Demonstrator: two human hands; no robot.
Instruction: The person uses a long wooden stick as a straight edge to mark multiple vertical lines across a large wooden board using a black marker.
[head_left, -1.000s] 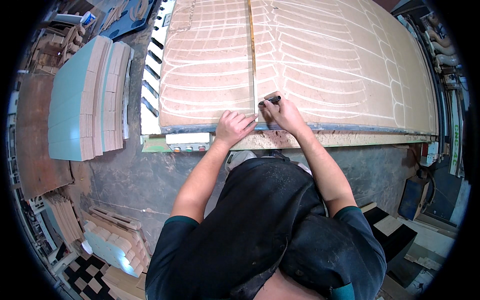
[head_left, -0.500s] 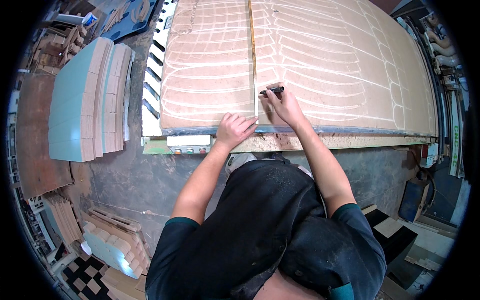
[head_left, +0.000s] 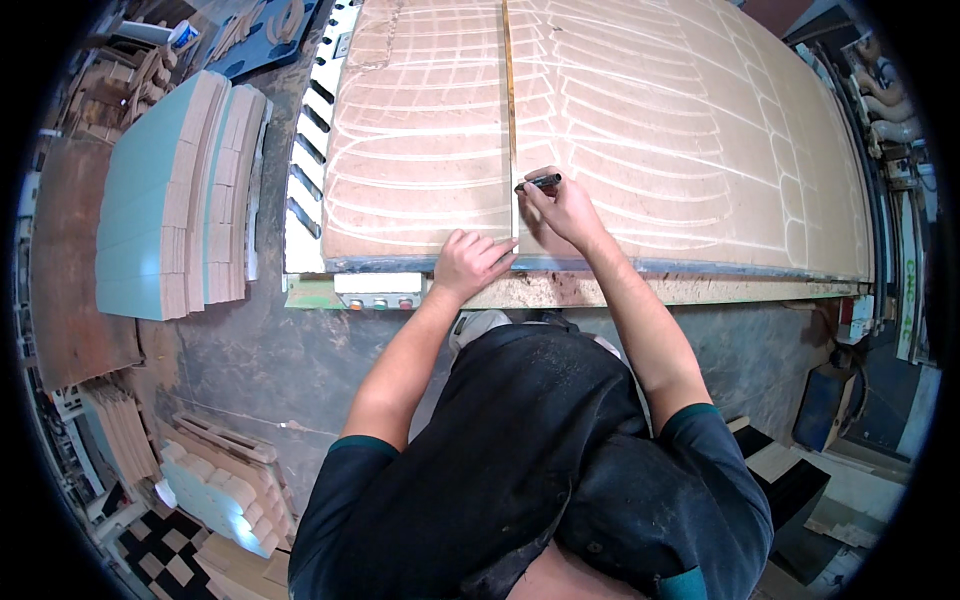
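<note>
A long, narrow tape measure (head_left: 511, 110), yellowish farther off and pale near me, runs straight away across a large brown board (head_left: 420, 205). At the board's near edge my left hand (head_left: 470, 263) is closed on the tape's near end, its fingertips pressed against it. My right hand (head_left: 568, 212) grips a black marker (head_left: 541, 183) just right of the tape. The marker's tip meets the tape's right edge, though contact with the board is too small to tell. Pale curved and gridded grooves cover the board's surface.
A control box with buttons (head_left: 378, 291) hangs on the table's near side. Stacked pale-green-faced panels (head_left: 150, 210) stand at the left, and a blue pallet (head_left: 255, 45) lies beyond them. Cut pieces (head_left: 225, 490) are piled at lower left. Hoses (head_left: 885, 100) line the right.
My right hand has shifted slightly left, bringing the marker's tip to the tape's edge. The left hand stays at the tape's near end.
</note>
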